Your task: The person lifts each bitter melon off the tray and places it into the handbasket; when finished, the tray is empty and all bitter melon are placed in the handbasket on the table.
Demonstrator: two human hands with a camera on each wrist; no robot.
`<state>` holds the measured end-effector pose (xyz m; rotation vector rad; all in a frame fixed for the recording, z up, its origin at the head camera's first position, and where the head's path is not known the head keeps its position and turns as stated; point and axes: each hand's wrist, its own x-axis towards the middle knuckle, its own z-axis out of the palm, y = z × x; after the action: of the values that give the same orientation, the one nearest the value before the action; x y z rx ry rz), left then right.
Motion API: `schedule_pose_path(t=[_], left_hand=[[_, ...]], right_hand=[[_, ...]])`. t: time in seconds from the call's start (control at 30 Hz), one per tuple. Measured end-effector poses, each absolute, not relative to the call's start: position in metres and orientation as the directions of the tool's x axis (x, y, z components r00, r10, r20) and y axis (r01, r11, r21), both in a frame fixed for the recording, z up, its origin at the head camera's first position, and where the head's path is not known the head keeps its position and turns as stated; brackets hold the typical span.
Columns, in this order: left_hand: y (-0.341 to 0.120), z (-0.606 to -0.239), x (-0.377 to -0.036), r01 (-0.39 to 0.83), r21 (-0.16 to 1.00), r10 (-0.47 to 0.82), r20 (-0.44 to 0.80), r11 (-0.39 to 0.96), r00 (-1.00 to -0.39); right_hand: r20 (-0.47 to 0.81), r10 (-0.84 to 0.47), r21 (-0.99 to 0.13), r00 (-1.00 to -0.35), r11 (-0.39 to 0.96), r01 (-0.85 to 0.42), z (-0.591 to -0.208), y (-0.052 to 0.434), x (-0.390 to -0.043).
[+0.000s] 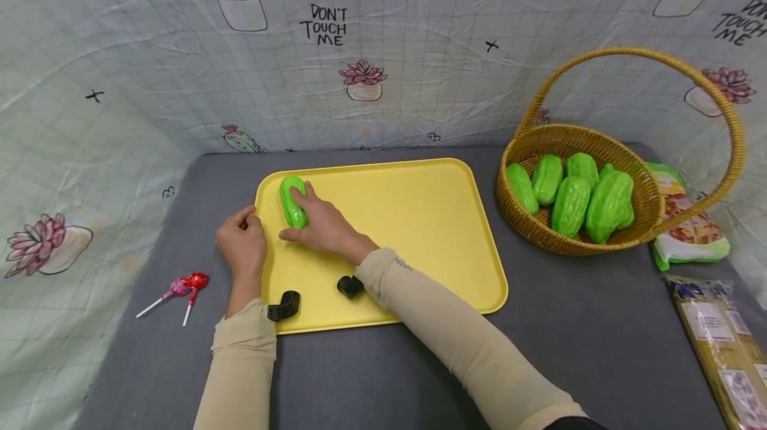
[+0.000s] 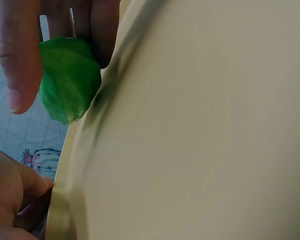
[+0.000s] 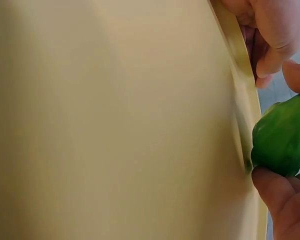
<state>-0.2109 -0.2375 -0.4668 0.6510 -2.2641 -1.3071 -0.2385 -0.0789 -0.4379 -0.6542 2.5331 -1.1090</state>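
Note:
A glossy green, ridged, oblong fruit (image 1: 291,202) is over the far-left corner of the yellow tray (image 1: 389,230). My right hand (image 1: 323,222) holds it between thumb and fingers, which the right wrist view shows at either side of the fruit (image 3: 281,135). Beside the tray's left rim, my left hand (image 1: 242,243) has its fingers curled. In the left wrist view, the left hand (image 2: 12,192) sits right at the rim's outer side, its fingertips partly hidden.
To the right stands a tall-handled wicker basket (image 1: 509,210) with several similar green fruits (image 1: 571,206). A food bag (image 1: 689,217) lies behind it, and a flat packet (image 1: 719,343) in front. Two lollipops (image 1: 184,283) lie left. Black wrist cameras (image 1: 286,305) overlap the tray.

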Motion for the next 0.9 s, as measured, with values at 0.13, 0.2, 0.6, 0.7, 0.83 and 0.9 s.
schedule_pose_path(t=[0.13,0.2,0.6,0.7,0.83,0.9], left_hand=[[-0.238,-0.467,-0.211,-0.186,0.872,-0.599,0.143,0.452,-0.788],[-0.238,-0.468,-0.211,-0.187,0.870,-0.599,0.145,0.457,-0.787],[-0.238,-0.469,-0.212,-0.192,0.875,-0.603,0.134,0.445,-0.786],[-0.238,-0.468,-0.212,-0.190,0.873,-0.600,0.137,0.450,-0.788],[-0.238,-0.468,-0.212,-0.185,0.875,-0.601,0.142,0.448,-0.787],[-0.239,-0.469,-0.212,-0.184,0.875,-0.603,0.142,0.447,-0.785]], right_hand=[[-0.076,-0.518,-0.768,-0.852,0.575,-0.281,-0.436,-0.076,-0.236],[-0.067,-0.518,-0.775,-0.852,0.565,-0.283,-0.435,-0.075,-0.235],[-0.038,-0.503,-0.829,-0.863,0.498,-0.254,-0.428,-0.061,-0.226],[-0.028,-0.491,-0.841,-0.871,0.482,-0.245,-0.427,-0.053,-0.223],[-0.015,-0.492,-0.853,-0.870,0.461,-0.245,-0.425,-0.046,-0.219],[-0.011,-0.497,-0.855,-0.868,0.455,-0.249,-0.423,-0.044,-0.217]])
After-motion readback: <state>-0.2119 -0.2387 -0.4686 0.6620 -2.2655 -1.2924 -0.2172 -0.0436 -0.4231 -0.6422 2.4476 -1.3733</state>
